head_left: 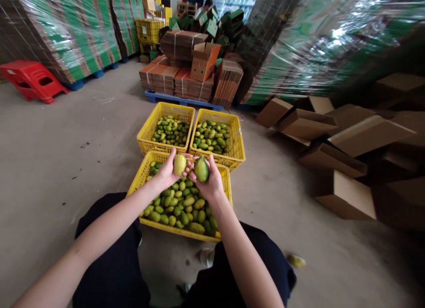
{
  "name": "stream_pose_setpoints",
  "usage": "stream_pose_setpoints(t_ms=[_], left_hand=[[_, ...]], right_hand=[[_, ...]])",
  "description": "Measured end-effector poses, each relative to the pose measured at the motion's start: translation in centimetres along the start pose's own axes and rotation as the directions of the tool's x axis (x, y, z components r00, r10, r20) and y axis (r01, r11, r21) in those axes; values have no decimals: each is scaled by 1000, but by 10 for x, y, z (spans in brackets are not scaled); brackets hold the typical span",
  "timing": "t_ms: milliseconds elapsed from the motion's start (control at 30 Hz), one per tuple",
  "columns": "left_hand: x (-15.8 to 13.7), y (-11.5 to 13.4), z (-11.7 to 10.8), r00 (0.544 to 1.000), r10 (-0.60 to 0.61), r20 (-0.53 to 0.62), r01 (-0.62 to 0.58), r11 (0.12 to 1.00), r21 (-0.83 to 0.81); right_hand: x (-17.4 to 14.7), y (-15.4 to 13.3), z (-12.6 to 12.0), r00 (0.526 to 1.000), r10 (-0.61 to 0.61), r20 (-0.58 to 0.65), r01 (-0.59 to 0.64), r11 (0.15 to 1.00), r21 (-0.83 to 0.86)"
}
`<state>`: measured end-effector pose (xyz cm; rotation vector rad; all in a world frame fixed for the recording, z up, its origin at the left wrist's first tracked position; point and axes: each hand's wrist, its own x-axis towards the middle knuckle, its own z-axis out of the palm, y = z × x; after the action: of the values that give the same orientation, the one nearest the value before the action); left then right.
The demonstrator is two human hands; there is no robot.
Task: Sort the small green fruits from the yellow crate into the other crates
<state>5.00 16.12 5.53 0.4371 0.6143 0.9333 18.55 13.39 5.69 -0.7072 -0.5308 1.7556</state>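
Observation:
My left hand holds a pale yellow-green mango-like fruit, with the fingers curled behind it. A greener, glossy fruit of the same sort, narrower at the top, rests in the grip of my right hand. Both hands are side by side, fingertips close together, above the near yellow crate. Loose green and yellowish oval fruits fill much of that crate; my forearms and hands cover part of them.
Two more yellow crates of fruit, a left one and a right one, stand just beyond. Flattened cartons sit on a blue pallet behind. Open cardboard boxes lie at right, a red stool at left. One fruit is on the floor.

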Motion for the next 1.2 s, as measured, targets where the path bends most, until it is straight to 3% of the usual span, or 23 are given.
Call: stream_pose_setpoints(t_ms=[167,300,500,633,833,1033,1200], left_hand=[[-6,1,2,999,8,45,-9,999,36],[-7,-1,2,995,88,-52,-84,993,79],[2,-1,-3,987,25,-159,-24,1000,5],[0,1,0,990,-55,-128,49,998,-49],[-1,1,0,975,-43,-218,44,999,0],[1,2,-7,953,-131,-273,110,990,-90],[-2,7,-1,964,-107,-244,57,977,-206]], right_hand=[[-3,4,0,997,-81,-8,81,996,-27],[-2,5,1,988,-96,-118,91,995,-47],[2,7,-2,972,-13,-236,0,999,-53],[2,8,-2,982,30,-185,-36,999,-31],[-1,9,1,985,-67,-159,55,995,-81],[3,11,-2,968,27,-251,-48,996,-79],[3,7,-7,966,161,-201,-156,987,38]])
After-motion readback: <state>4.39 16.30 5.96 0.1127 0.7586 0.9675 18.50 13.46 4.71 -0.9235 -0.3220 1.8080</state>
